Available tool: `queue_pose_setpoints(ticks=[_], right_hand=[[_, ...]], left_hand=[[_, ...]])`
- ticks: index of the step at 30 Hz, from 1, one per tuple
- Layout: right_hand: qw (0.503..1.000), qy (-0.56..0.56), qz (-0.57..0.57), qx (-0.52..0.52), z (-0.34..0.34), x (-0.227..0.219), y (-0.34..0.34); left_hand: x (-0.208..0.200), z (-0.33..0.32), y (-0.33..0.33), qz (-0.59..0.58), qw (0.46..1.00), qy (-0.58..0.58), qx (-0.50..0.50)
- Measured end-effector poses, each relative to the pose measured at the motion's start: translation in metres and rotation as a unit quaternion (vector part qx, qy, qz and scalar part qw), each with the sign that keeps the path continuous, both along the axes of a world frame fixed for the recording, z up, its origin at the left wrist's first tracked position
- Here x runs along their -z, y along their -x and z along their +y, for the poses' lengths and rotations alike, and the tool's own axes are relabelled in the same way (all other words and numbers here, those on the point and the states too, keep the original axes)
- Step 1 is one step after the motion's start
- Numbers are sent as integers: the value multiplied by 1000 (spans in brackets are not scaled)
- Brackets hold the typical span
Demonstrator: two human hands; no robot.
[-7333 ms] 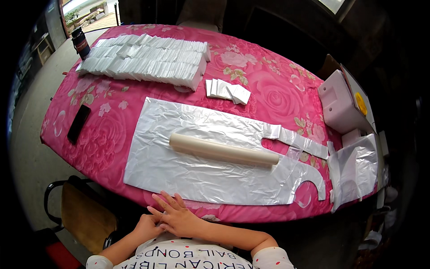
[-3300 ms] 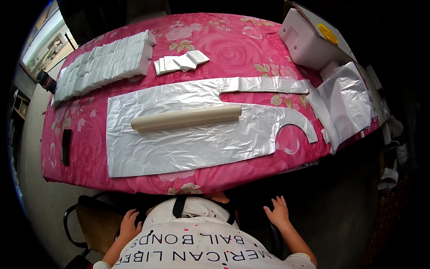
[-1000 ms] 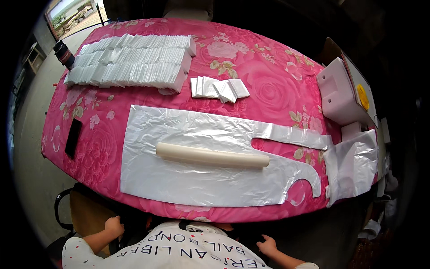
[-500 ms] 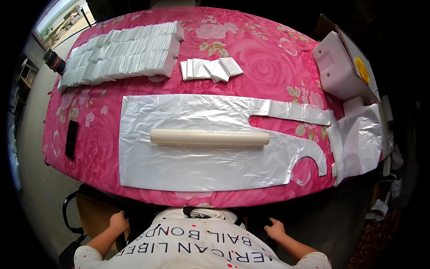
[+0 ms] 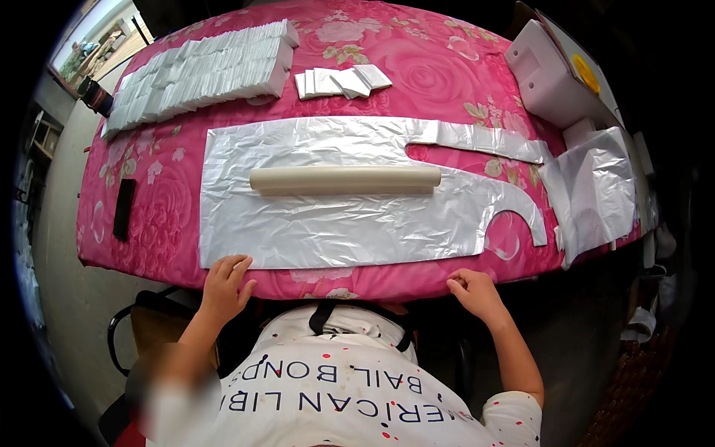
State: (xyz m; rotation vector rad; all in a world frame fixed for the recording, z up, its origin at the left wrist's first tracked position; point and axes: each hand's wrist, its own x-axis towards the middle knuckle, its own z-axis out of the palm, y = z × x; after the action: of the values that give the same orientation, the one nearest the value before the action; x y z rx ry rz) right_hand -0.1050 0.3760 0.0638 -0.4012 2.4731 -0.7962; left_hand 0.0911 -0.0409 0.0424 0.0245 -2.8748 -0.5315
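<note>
Laid lengthwise left-to-right, the white plastic sheet (image 5: 339,229) is overlapped at its near-left corner by the half-open, empty left hand (image 5: 226,289), the curled right hand (image 5: 477,293) apart on the near side, its hold unclear.

The apron (image 5: 335,231) looks like glossy, wrinkled plastic.

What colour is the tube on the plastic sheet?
The tube is cream, best seen in the head view.
</note>
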Motion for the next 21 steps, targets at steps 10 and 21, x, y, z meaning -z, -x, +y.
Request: queue_pose_setpoints(ticks=[10, 21], right_hand=[[941, -29, 327, -85, -59, 68, 47], [929, -47, 361, -68, -61, 77, 32]], left_hand=[[31, -16, 27, 42, 990, 74, 113], [38, -27, 32, 84, 986, 104, 96]])
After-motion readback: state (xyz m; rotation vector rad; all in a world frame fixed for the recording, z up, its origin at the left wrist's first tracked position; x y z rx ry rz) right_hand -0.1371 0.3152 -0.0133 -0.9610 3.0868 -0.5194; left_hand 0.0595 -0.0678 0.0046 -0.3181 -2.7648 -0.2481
